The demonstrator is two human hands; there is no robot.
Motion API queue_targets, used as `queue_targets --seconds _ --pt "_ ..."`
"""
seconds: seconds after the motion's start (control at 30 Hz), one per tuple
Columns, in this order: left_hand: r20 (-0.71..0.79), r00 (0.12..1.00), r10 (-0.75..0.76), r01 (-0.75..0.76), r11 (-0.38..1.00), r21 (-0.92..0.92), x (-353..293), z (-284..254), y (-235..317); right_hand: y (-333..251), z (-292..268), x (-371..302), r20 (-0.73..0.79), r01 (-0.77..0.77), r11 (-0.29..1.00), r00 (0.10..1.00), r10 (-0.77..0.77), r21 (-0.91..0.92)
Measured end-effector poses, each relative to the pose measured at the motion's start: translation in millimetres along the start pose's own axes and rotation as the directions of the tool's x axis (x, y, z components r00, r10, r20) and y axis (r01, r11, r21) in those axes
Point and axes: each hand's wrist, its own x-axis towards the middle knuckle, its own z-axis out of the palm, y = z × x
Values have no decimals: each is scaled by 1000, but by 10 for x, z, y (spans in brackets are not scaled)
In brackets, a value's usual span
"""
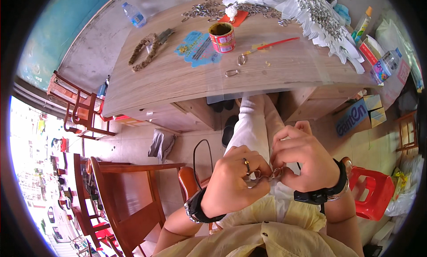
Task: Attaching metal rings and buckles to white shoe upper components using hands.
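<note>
The left hand [238, 179] and right hand [307, 157], fingers pinched closed, are gripping shiny, rounded metal links [276, 172] above white cloth trousers [249, 128]. Beyond, a cylindrical tin [222, 40] is standing on a wood-grained table [178, 83].

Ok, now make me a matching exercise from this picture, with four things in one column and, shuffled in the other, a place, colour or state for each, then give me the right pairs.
Things:
1. Left hand
2. Pliers with brown wrapped handles
3. Open tin
4. Plastic stool

Descriptions:
A. Standing upright on the table
B. Bright red, at the right side of the view
C. Pinching metal links
D. Lying on the left part of the tabletop

Right pairs: 1-C, 2-D, 3-A, 4-B
</note>
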Motion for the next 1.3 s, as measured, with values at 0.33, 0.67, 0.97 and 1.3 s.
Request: queue_targets --seconds 0.33,0.67,0.97,1.3 --pt "81 996 -33 43 992 -115 17 -70 -25 -11 18 59 -38 42 998 998 -40 53" --pt "194 978 -76 185 741 -645 33 -51 -171 14 141 85 -119 123 924 989 -85 363" --pt "309 945 110 105 790 -604 106 -172 -270 69 81 32 -105 53 942 994 -19 332" --pt "153 987 55 2 938 -346 90 -137 -239 27 63 80 -138 43 994 990 -28 102"
